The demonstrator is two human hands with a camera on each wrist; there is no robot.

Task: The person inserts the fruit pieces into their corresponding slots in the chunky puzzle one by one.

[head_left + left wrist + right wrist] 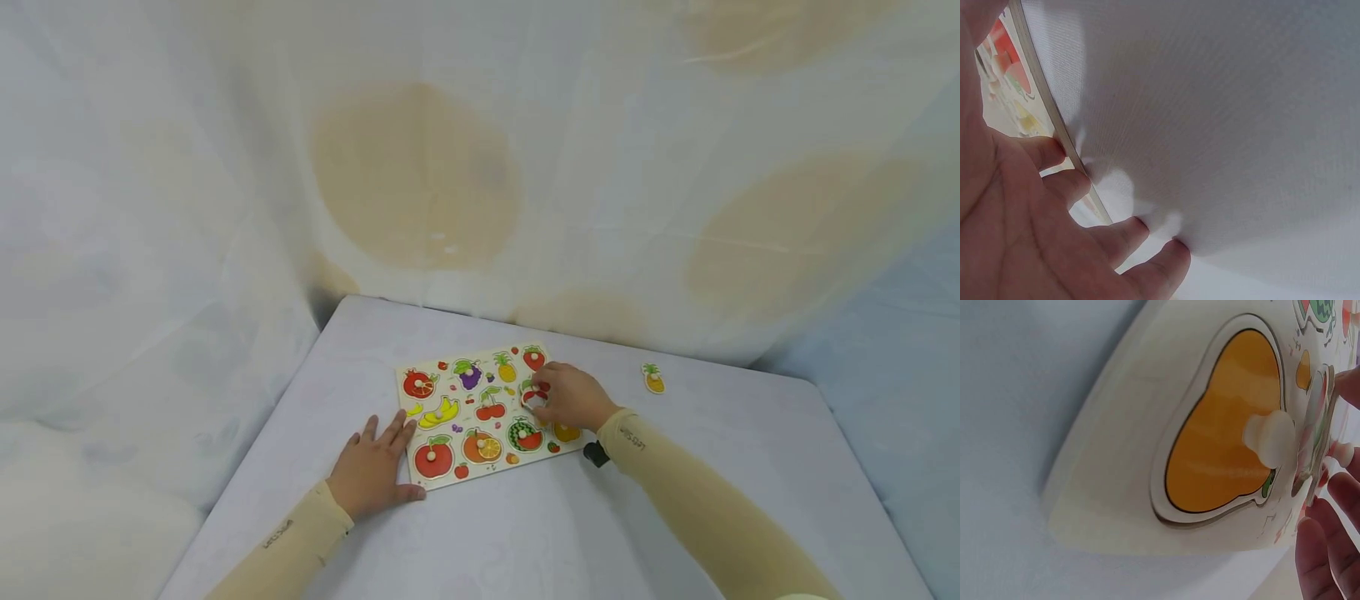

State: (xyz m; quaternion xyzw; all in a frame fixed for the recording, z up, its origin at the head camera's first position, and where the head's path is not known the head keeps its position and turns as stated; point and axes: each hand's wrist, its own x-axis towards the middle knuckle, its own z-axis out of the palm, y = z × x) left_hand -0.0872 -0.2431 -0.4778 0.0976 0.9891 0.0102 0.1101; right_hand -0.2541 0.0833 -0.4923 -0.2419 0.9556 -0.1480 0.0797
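Fingers of your right hand (pixel 572 397) pinch a red-and-white fruit piece (pixel 533 395), tilted on edge just above the puzzle board (pixel 450 480) near its right side, directly under that hand. Your left hand (pixel 372 469) lies flat, fingers spread, touching the board's near-left edge, well apart from the piece. The board's long axis runs left to right before you. A loose pineapple piece (pixel 653 379) lies farther right on the table (pixel 525 533)

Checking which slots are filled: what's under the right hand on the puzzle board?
The right hand pinches a red-and-white piece, tilted up off the board beside the orange piece. The slot beneath is covered, so its state cannot be seen.
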